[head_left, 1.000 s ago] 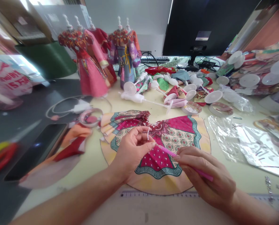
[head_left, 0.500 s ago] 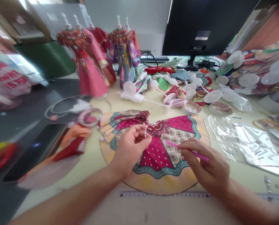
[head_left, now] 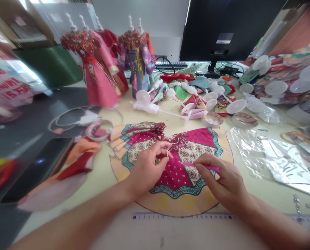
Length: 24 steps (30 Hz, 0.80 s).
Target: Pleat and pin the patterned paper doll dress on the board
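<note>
A doll-size skirt [head_left: 176,191], patterned in magenta and cream with a teal border and pale yellow hem, lies spread on the table. Above its left middle, my left hand [head_left: 151,165] pinches a short string of small white beads [head_left: 168,152] between thumb and fingers. My right hand [head_left: 220,177] grips a thin pink pen-like tool [head_left: 211,168] over the skirt's right half. The tool's tip points left, towards the beads and the magenta panel. Whether the tip touches the cloth I cannot tell.
A ruler [head_left: 181,216] lies along the skirt's near edge. Dressed doll forms [head_left: 100,76] stand at the back left, with white stands [head_left: 148,107] and cloth behind the skirt. A phone [head_left: 37,170] is left; clear plastic bags [head_left: 249,149] lie right.
My left hand has shifted slightly right and down with the beads. My right hand has moved left with the pink tool, and its tip is lower on the skirt.
</note>
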### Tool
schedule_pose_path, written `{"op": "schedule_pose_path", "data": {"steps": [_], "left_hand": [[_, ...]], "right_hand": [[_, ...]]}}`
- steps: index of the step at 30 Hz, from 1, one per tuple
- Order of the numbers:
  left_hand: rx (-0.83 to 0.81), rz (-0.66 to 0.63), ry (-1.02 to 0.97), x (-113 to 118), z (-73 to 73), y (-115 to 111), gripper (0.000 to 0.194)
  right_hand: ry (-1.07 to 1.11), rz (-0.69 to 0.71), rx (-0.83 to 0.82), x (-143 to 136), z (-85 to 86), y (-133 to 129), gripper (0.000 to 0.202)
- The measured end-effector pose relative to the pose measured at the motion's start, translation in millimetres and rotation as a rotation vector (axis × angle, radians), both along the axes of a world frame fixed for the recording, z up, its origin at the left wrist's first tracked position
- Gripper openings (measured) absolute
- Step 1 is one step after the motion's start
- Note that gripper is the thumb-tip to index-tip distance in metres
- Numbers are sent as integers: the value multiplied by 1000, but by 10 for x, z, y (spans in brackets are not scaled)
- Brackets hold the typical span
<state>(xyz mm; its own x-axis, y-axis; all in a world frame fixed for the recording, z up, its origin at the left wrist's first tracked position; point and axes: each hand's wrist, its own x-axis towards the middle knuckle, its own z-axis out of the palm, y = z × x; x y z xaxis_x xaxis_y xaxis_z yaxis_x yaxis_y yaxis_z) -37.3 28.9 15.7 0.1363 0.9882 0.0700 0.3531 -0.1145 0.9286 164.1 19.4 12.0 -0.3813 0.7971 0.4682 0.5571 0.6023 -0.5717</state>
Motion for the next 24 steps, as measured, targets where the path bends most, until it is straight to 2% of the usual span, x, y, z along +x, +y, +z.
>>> {"op": "schedule_pose_path", "data": {"steps": [6,19,24], "left_hand": [[38,-49,30,-2,-15,-7,35],[304,-267,259,8,-99,-5,46],[359,-308,309,14,-108,-6,51]], "right_hand": [[-1,-2,-20,2,-10,-10,9],[-12,2,-41,-9,-3,0,11],[-12,9,-55,-9,10,-2,11]]}}
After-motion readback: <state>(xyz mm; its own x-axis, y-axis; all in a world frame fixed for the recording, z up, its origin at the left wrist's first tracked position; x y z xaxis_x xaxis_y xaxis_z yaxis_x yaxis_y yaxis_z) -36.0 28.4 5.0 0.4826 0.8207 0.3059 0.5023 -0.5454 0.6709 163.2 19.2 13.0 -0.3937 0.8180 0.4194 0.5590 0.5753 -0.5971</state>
